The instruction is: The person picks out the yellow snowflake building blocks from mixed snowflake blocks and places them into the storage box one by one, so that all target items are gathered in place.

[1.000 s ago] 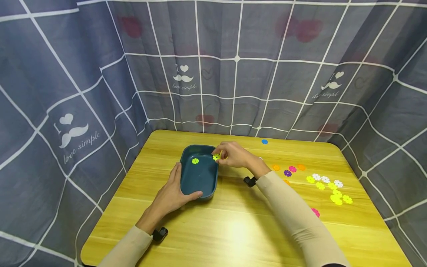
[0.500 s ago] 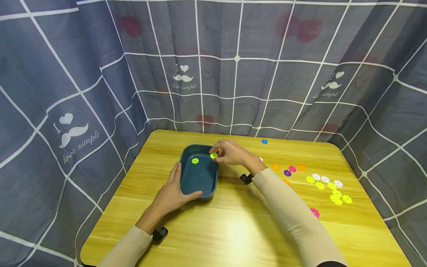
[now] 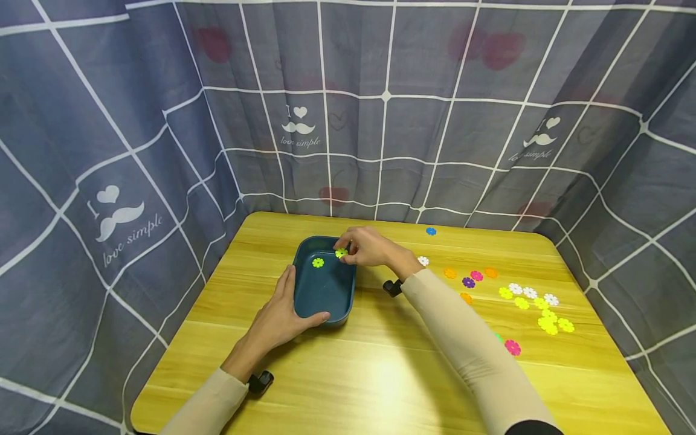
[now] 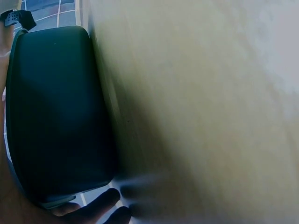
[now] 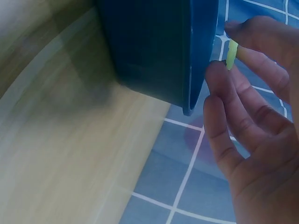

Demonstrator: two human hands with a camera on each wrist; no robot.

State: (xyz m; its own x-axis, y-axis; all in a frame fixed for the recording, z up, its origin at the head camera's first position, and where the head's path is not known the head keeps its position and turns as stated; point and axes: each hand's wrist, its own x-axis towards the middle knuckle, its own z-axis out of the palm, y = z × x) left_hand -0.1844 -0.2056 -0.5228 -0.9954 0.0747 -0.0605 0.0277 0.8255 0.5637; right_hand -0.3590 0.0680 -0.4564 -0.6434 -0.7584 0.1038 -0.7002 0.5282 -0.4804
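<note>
A dark teal rectangular bin (image 3: pixel 324 290) stands on the wooden table. Outstretched fingers of my left hand (image 3: pixel 277 317) rest along its left side, while the thumb lies at its near rim. Over the bin's far right part, my right hand (image 3: pixel 370 246) pinches a yellow-green flower-shaped disc (image 3: pixel 341 253) between thumb and fingers. Edge-on, that disc (image 5: pixel 231 54) shows between the fingertips in the right wrist view, beside the bin rim. Another yellow-green disc (image 3: pixel 318 263) is inside the bin. The left wrist view has the bin's outer wall (image 4: pixel 56 112) and my left fingers (image 4: pixel 100 204).
Loose flower-shaped discs are spread over the right of the table: a yellow group (image 3: pixel 548 320), white ones (image 3: pixel 530 292), orange (image 3: pixel 450 273), purple (image 3: pixel 469 283) and pink (image 3: pixel 513 347). A blue disc (image 3: pixel 431 231) lies near the back edge. A grey checked curtain (image 3: pixel 353 121) surrounds the table.
My right hand has moved a little left and farther over the bin, carrying the pinched disc. A white disc and a green one have come into view beside the right sleeve. My left hand stays put.
</note>
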